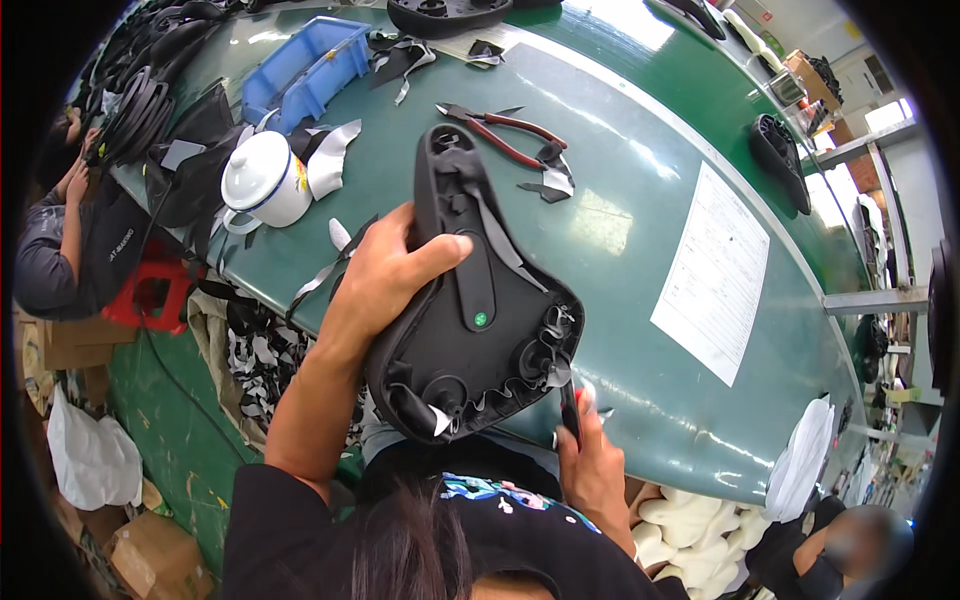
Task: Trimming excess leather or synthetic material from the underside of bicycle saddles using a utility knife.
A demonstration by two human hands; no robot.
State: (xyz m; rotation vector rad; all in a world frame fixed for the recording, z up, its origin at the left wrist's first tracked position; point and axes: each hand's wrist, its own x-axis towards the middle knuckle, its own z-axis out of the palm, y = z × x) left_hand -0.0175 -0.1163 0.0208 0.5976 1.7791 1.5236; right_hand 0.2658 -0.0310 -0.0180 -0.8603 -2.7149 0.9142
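A black bicycle saddle, underside up and nose pointing away, is held in front of me over the table's near edge. My left hand grips its left side near the nose, with the thumb pressed on the underside. Gathered cover material lies along the inside of its wide rear rim. At the saddle's right rear corner, my right hand is closed on a narrow black and red tool. The tool's tip is close to the rim; its exact kind cannot be made out.
On the green table are red-handled cutting pliers, a lidded white enamel mug, a blue bin, fabric scraps and a printed sheet. Other people sit at the left and lower right.
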